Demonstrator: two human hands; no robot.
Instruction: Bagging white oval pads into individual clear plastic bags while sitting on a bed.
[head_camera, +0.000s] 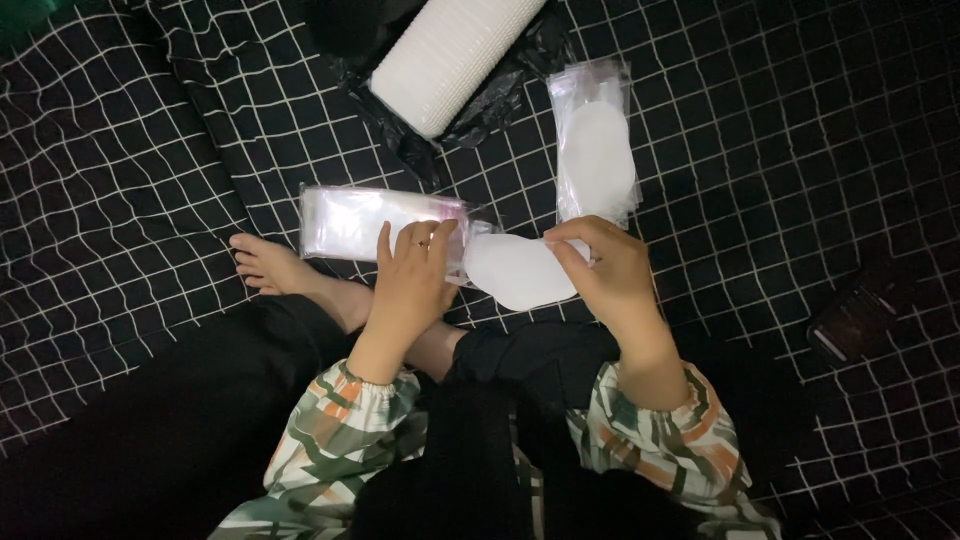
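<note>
Bagging step, I judge: left hand (408, 285) pinches the mouth of a clear plastic sleeve (380, 222) lying on the black grid-check cloth (140, 170), right hand (612, 272) grips a white oval pad (515, 270) at that mouth; next needs mouth kept spread, pad slid straight.

Left hand (412, 272) and right hand (610, 268), fingers pinched.

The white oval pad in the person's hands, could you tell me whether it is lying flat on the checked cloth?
No, the white oval pad is held up between both hands.
</note>
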